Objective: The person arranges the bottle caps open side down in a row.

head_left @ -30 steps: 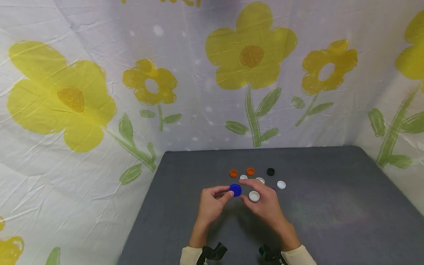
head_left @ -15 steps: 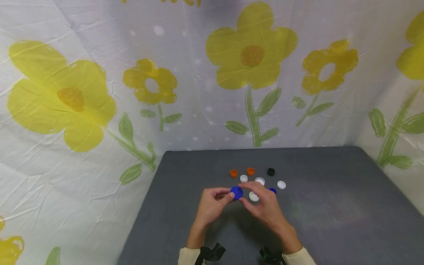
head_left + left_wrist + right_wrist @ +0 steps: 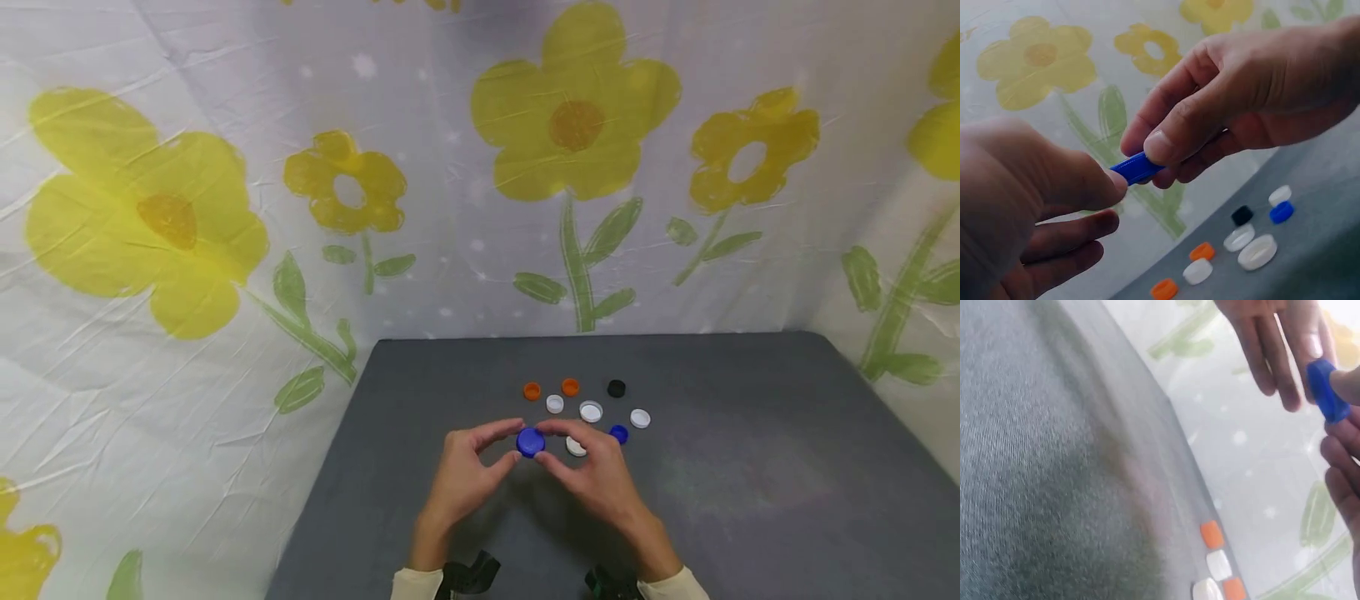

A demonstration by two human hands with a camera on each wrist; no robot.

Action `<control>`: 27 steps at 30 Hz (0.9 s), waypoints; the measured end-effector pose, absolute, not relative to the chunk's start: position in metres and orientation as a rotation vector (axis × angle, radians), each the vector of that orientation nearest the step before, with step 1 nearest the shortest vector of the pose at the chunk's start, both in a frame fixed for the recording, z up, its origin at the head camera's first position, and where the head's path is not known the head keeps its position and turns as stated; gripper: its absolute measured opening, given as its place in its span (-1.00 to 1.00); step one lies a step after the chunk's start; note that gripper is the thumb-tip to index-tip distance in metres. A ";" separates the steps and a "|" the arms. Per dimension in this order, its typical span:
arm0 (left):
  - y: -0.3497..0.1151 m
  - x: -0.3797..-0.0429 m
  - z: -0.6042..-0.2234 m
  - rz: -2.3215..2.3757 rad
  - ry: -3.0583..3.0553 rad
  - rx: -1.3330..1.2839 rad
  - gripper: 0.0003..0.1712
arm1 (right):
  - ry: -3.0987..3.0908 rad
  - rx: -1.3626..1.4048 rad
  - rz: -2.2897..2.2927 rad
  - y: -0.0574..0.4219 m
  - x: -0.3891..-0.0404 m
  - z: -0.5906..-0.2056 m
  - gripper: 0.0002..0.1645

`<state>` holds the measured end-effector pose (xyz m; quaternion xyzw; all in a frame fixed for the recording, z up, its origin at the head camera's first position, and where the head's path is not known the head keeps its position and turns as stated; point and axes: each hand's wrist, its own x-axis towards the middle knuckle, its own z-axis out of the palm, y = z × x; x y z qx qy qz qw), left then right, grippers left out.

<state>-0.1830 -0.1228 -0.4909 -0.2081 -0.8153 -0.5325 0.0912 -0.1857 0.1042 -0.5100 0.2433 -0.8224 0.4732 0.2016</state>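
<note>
Both hands hold a blue bottle cap (image 3: 531, 442) up above the dark table, its round face toward the head camera. My left hand (image 3: 459, 477) has its thumb and forefinger at the cap's left edge; its other fingers stay apart from the cap in the left wrist view. From the opposite side my right hand (image 3: 594, 468) pinches the cap, the thumb lying flat along it in the left wrist view. Just behind the right fingers a white cap (image 3: 576, 448) lies partly hidden. A second blue cap (image 3: 618, 434) is beside the right hand.
Past the hands, on the grey table (image 3: 720, 500), lie two orange caps (image 3: 532, 391), a black cap (image 3: 617, 388) and several white caps (image 3: 591, 412). A cloth printed with yellow flowers (image 3: 576, 125) hangs behind the table and along its sides.
My right hand has closed in on the cap and now pinches it, where earlier only the left held it. The left thumb and forefinger have shifted out to the cap's edge.
</note>
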 end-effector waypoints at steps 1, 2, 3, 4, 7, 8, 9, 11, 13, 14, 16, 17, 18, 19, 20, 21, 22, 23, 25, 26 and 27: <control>-0.126 -0.182 -0.491 -1.541 -2.451 -0.623 -0.56 | -2.318 0.678 1.344 0.103 -0.185 -0.510 -0.52; -0.129 -0.180 -0.491 -1.498 -2.480 -0.627 -0.56 | -2.339 0.682 1.363 0.101 -0.184 -0.511 -0.53; -0.132 -0.178 -0.491 -1.452 -2.518 -0.621 -0.56 | -2.360 0.694 1.373 0.099 -0.183 -0.512 -0.55; -0.135 -0.176 -0.492 -1.403 -2.553 -0.616 -0.57 | -2.384 0.712 1.370 0.097 -0.182 -0.513 -0.56; -0.144 -0.169 -0.497 -1.281 -2.659 -0.603 -0.59 | -2.446 0.791 1.331 0.089 -0.181 -0.519 -0.61; -0.146 -0.167 -0.499 -1.248 -2.694 -0.602 -0.59 | -2.468 0.821 1.320 0.086 -0.180 -0.522 -0.63; -0.149 -0.165 -0.501 -1.206 -2.729 -0.601 -0.60 | -2.489 0.850 1.305 0.083 -0.179 -0.524 -0.64; -0.152 -0.162 -0.507 -1.140 -2.784 -0.607 -0.59 | -2.527 0.908 1.280 0.079 -0.178 -0.530 -0.67; -0.155 -0.159 -0.514 -1.080 -2.819 -0.619 -0.58 | -2.560 0.961 1.247 0.074 -0.178 -0.536 -0.70; -0.156 -0.158 -0.518 -1.047 -2.828 -0.628 -0.58 | -2.581 0.980 1.229 0.073 -0.177 -0.538 -0.70; -0.158 -0.155 -0.526 -0.990 -2.840 -0.639 -0.57 | -2.607 1.022 1.200 0.069 -0.177 -0.543 -0.73; -0.158 -0.154 -0.530 -0.966 -2.845 -0.642 -0.57 | -2.620 1.039 1.189 0.068 -0.176 -0.546 -0.74; -0.159 -0.153 -0.533 -0.940 -2.851 -0.643 -0.57 | -2.628 1.053 1.177 0.067 -0.176 -0.548 -0.76; -0.159 -0.151 -0.536 -0.920 -2.859 -0.640 -0.57 | -2.632 1.068 1.165 0.066 -0.176 -0.551 -0.77; -0.160 -0.150 -0.538 -0.903 -2.868 -0.637 -0.57 | -2.648 1.074 1.155 0.065 -0.175 -0.552 -0.77; -0.160 -0.149 -0.540 -0.890 -2.875 -0.634 -0.57 | -2.653 1.085 1.145 0.065 -0.175 -0.554 -0.77; -0.160 -0.147 -0.541 -0.881 -2.883 -0.629 -0.56 | -2.623 1.109 1.135 0.065 -0.177 -0.560 -0.76; -0.159 -0.146 -0.542 -0.869 -2.890 -0.629 -0.57 | -2.624 1.117 1.115 0.064 -0.177 -0.562 -0.75; -0.159 -0.144 -0.544 -0.855 -2.901 -0.623 -0.56 | -2.628 1.120 1.105 0.063 -0.179 -0.570 -0.73; -0.159 -0.142 -0.545 -0.849 -2.904 -0.622 -0.56 | -2.636 1.121 1.102 0.063 -0.178 -0.571 -0.72; -0.159 -0.142 -0.545 -0.842 -2.906 -0.622 -0.56 | -2.636 1.123 1.100 0.063 -0.178 -0.572 -0.72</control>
